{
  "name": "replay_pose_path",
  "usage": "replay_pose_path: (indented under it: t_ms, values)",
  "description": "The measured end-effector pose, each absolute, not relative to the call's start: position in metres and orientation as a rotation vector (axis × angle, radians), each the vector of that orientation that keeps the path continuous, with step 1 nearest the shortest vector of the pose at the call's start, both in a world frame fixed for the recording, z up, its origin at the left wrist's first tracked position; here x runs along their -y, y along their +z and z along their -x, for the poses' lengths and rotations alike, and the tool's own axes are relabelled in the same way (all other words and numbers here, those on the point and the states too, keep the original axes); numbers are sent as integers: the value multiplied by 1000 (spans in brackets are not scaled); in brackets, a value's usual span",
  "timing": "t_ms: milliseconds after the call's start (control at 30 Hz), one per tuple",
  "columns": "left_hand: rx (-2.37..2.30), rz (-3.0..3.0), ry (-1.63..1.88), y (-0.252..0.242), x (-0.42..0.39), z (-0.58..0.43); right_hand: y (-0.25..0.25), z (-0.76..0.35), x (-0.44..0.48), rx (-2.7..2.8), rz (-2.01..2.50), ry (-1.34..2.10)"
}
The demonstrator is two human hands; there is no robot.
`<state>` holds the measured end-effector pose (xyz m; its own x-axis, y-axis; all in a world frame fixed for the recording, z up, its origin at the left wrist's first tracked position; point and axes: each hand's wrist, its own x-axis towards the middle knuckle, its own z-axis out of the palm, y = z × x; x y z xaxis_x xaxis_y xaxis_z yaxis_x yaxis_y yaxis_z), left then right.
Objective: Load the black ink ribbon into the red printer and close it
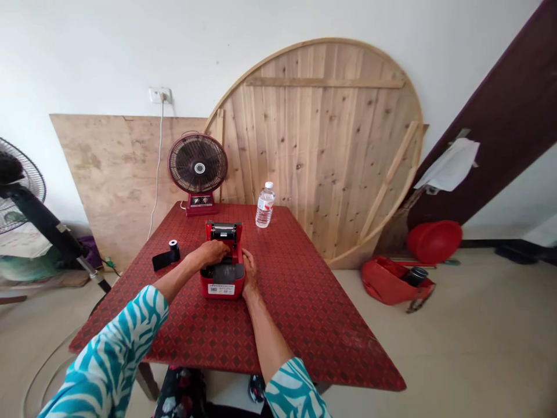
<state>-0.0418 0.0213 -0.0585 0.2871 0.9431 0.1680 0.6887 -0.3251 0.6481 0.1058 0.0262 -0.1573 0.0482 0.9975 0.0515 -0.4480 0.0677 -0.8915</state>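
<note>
A small red label printer (223, 264) with its lid raised stands in the middle of the red-patterned table (304, 302). My left hand (213, 252) reaches into its open top, fingers curled down inside the paper bay; what they grip is hidden. My right hand (249, 271) presses flat against the printer's right side, steadying it. A small paper roll (174, 244) stands on a black strip (163, 260) left of the printer.
A red desk fan (198, 171) and a clear water bottle (265, 205) stand at the table's far edge. A round wooden tabletop (322, 139) leans on the wall. A red bag (394, 280) and red basin (434, 240) lie on the floor at right. A standing fan (21, 191) is at left.
</note>
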Motion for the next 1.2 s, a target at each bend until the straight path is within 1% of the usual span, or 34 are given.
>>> replay_pose_path:
  t_ms: [100, 267, 533, 633, 733, 833, 900, 967, 1067, 1200]
  values:
    - [-1439, -2136, 661, -61, -35, 36, -158, -105, -27, 803, 841, 1367]
    - [-1362, -2154, 581, -57, -37, 41, -153, -103, -24, 786, 823, 1382]
    - [-1325, -2177, 571, -46, -26, 41, -149, -106, -21, 818, 812, 1394]
    - [-1320, -2189, 676, -33, -7, 43, -150, -106, -21, 847, 811, 1354]
    - [-1339, -2179, 938, -15, 13, 59, -150, -105, -21, 826, 802, 1376]
    - [-1506, -2127, 1152, -4, 19, 90, -150, -106, -20, 791, 799, 1409]
    - [-1608, -2024, 1258, -9, 15, 113, -149, -107, -20, 781, 804, 1411]
    - [-1716, -1911, 1285, -22, 7, 131, -148, -108, -19, 781, 814, 1417]
    - [-1875, -1861, 1188, -48, -7, 144, -147, -108, -20, 769, 832, 1413]
    - [-1919, -1862, 1083, -74, -23, 145, -146, -108, -20, 778, 843, 1394]
